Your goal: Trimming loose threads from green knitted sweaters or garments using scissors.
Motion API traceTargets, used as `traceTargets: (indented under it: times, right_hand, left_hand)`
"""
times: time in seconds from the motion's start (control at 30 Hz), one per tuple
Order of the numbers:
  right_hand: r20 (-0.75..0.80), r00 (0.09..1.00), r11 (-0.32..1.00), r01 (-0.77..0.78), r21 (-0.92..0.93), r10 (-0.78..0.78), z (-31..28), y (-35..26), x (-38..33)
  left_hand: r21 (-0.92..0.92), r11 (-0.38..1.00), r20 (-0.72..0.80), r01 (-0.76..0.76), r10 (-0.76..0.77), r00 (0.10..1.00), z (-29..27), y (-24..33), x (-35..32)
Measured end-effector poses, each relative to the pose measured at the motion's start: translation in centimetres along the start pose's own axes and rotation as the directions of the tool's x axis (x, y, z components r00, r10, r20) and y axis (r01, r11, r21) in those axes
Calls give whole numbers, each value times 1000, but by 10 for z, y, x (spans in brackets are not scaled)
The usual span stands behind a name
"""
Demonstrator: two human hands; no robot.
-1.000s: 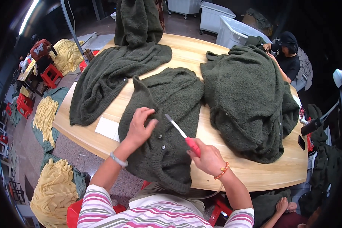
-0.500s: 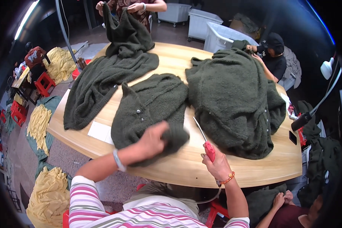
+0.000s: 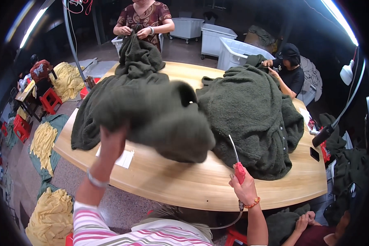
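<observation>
My left hand (image 3: pixel 114 141) grips the near left side of a dark green knitted cardigan (image 3: pixel 160 127), which is lifted over the table and smeared by motion; the fingertips are hidden in the fabric. In my right hand (image 3: pixel 245 190) is an air blow gun with a red handle (image 3: pixel 240 173) and a thin, curved metal nozzle, its tip pointing up in front of a big heap of green knitwear (image 3: pixel 250 106). A clear hose (image 3: pixel 229 223) runs from the handle's base toward my lap. Another green garment (image 3: pixel 86 119) lies behind the lifted one at the left.
Across the wooden table (image 3: pixel 184 186) a person's hands (image 3: pixel 137 32) hold up green knitwear. A capped person (image 3: pixel 291 67) handles cloth at the right. White papers (image 3: pixel 126 159), a phone (image 3: pixel 314 153) and a lamp arm (image 3: pixel 324 135) are on or near the table. Yellow cloth piles (image 3: pixel 51 217) lie at left.
My left hand has lifted the cardigan off the table and swung it left and away from me. My right hand has shifted slightly right and nearer with the air blow gun.
</observation>
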State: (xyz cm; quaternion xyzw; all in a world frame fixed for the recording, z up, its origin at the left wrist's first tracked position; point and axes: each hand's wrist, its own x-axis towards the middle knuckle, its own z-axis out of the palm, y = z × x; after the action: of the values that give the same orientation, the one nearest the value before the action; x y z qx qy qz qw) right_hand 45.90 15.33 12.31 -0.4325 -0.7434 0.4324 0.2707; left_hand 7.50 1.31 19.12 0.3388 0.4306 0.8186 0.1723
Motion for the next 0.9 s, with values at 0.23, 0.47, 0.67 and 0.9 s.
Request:
traceTargets:
  times: [0.23, 0.47, 0.67, 0.9]
  right_hand:
    - [124, 991, 997, 51, -63, -43, 22, -19, 17]
    - [209, 949, 944, 276, -180, -238, 60, -47, 30]
    - [228, 943, 928, 293, -230, -241, 87, -104, 67]
    - [238, 965, 839, 222, -497, -115, 158, -141, 159]
  left_hand:
    - [247, 601, 388, 760, -780, 491, -95, -7, -130]
    - [560, 681, -38, 473, -549, 835, -91, -55, -108]
    - [738, 647, 441, -193, -245, 863, -22, -69, -137]
    - [608, 690, 697, -392, -227, 680, 30, -85, -179]
